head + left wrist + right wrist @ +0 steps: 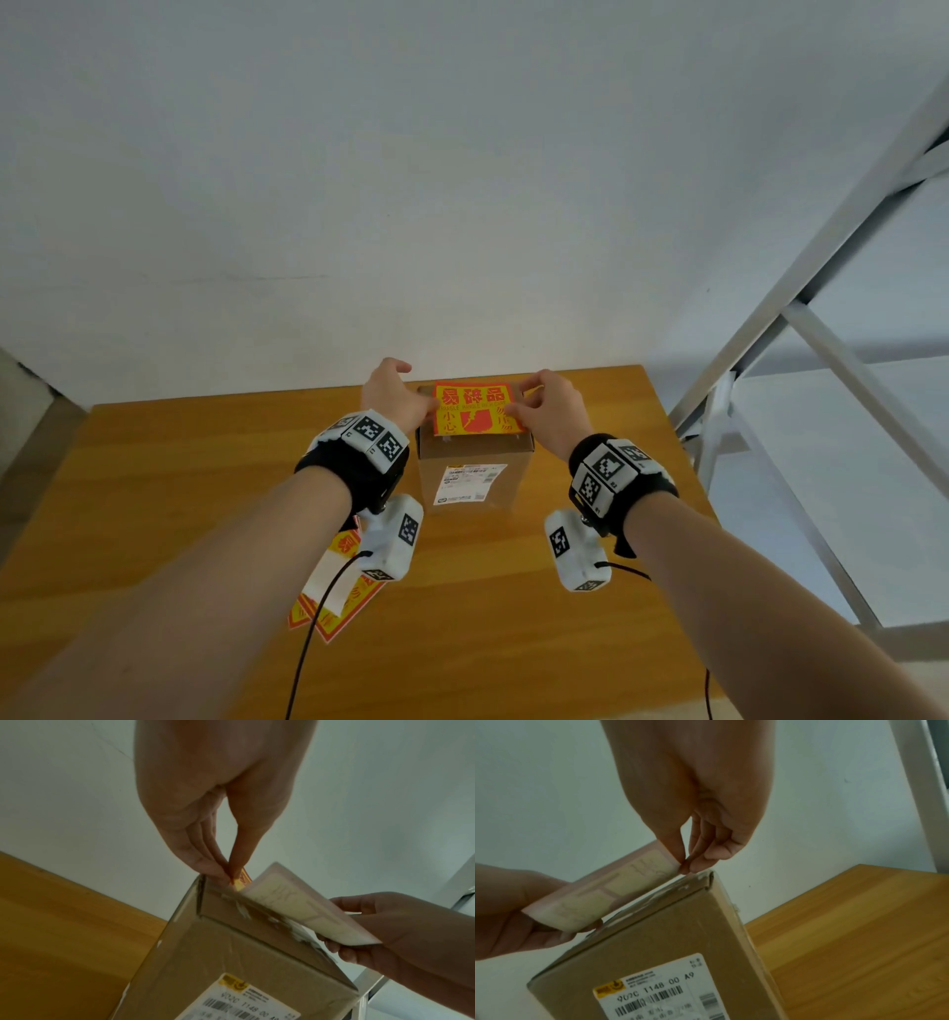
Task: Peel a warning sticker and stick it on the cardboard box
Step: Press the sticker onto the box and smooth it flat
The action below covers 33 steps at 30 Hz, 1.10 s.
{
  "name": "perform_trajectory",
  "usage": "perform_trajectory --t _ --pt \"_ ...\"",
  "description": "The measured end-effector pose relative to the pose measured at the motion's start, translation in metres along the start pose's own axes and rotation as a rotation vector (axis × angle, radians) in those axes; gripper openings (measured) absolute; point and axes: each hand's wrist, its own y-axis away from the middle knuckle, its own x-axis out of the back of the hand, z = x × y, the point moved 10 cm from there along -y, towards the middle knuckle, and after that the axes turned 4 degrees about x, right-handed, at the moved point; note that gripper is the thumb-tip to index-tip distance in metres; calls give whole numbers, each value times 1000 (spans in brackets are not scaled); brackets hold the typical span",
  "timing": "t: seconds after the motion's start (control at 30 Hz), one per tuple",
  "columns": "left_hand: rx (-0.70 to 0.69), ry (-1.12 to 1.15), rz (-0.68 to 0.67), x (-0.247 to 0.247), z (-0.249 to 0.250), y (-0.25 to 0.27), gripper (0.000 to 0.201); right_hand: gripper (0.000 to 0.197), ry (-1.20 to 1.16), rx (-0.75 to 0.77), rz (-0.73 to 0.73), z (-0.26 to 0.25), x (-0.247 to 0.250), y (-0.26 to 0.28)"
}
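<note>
A red and yellow warning sticker (475,408) hangs just above the top of a brown cardboard box (475,457) on the wooden table. My left hand (395,395) pinches its left edge, and my right hand (544,406) pinches its right edge. From below, the left wrist view shows the sticker's pale underside (306,906) lifted off the box (231,953), with my left hand (231,876) at the box's corner. The right wrist view shows my right hand (686,866) pinching the sticker (603,892) above the box (670,933).
A sheet of more stickers (334,591) lies on the table (154,488) near its front, under my left wrist. A grey metal shelf frame (821,334) stands to the right. A white wall rises just behind the box. A shipping label (470,483) covers the box's front.
</note>
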Motion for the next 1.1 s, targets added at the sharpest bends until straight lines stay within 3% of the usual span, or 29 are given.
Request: perform_trajectory --t 0.57,1.1 --pt "-23 -121 54 -3 -3 -6 48 25 77 28 -22 -1 -4 1" --pt "-135 -251 61 -10 13 2 28 25 190 51 -25 -11 0 5"
